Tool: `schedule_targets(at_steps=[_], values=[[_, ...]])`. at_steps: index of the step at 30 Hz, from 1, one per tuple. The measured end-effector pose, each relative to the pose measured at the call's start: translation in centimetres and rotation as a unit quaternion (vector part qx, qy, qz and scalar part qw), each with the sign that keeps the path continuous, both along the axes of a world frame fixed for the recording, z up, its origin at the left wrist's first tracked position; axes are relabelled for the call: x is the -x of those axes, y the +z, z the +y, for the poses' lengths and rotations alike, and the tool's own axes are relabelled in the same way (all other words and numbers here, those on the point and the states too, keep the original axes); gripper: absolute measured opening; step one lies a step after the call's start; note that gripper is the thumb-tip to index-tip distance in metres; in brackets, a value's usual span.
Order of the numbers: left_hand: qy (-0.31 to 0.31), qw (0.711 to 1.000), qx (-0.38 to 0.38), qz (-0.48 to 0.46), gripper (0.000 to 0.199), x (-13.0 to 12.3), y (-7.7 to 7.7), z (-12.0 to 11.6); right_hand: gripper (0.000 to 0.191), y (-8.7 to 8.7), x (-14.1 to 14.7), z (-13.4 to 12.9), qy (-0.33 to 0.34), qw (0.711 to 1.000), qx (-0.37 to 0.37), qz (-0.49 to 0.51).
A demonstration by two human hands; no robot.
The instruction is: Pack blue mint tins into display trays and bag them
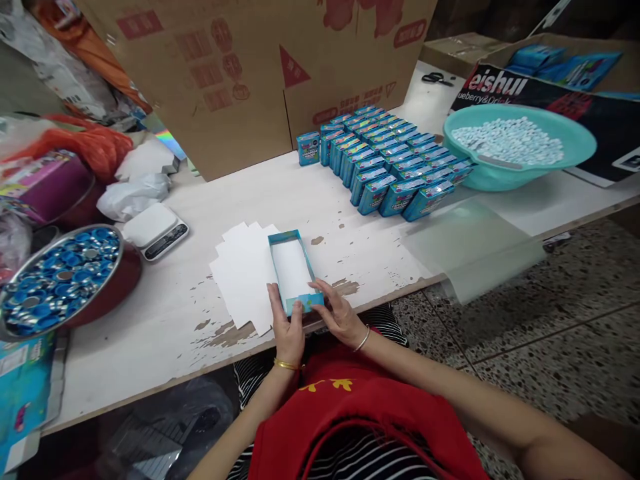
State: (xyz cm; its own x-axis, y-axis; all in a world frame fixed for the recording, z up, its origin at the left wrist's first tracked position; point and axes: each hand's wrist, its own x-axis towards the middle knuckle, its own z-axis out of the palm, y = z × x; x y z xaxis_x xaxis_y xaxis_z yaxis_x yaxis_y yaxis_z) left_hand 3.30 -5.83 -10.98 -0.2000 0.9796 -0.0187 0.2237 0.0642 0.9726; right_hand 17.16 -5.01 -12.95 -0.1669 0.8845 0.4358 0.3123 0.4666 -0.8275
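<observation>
Head camera view: a shallow, open blue box point(313, 299) is held at its near end by both hands, close to the front edge of the surface point(225, 200), with its long left side next to a fan of white cards point(243, 267). The near left corner is grasped by the fingers of the left hand point(289, 327), the thumb being laid against the short near wall and the other fingers stretched along the outside of the long wall. The near right corner is pinched by the fingers of the right hand point(343, 317), with the wall caught between thumb and forefinger. How firmly it is squeezed cannot be told. From its thin walls, the box is judged to be made of light card, stiff along the folds but easily bowed in the middle of the long sides, and likely to be dented or creased if pressed hard. Some slip is to be expected from the smooth blue face. The corners are thought to be the best places for a hold, since the walls are braced there; the far end, left untouched, could be steadied at its corners too. Whether the white floor inside is fixed to the walls cannot be made out.
</observation>
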Motion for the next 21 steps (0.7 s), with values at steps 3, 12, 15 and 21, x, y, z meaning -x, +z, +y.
schedule_targets(at_steps=[3,12,15,21], values=[[0.037,0.999,0.005,0.000,0.074,-0.2,-0.4,0.5,0.045,-0.8,0.3,-0.3,-0.018,0.997,-0.060,-0.054],[0.013,0.992,-0.047,0.114,0.071,0.5,-2.0,0.6,0.027,-1.7,0.6,-0.2,0.021,0.971,-0.076,-0.227],[-0.015,0.958,-0.112,0.264,0.060,1.8,0.2,0.4,0.026,-0.9,0.8,0.3,0.032,0.962,-0.067,-0.262],[-0.318,0.800,-0.115,0.496,0.016,4.3,4.6,1.1,0.013,0.4,1.3,1.5,0.064,0.948,-0.055,-0.307]])
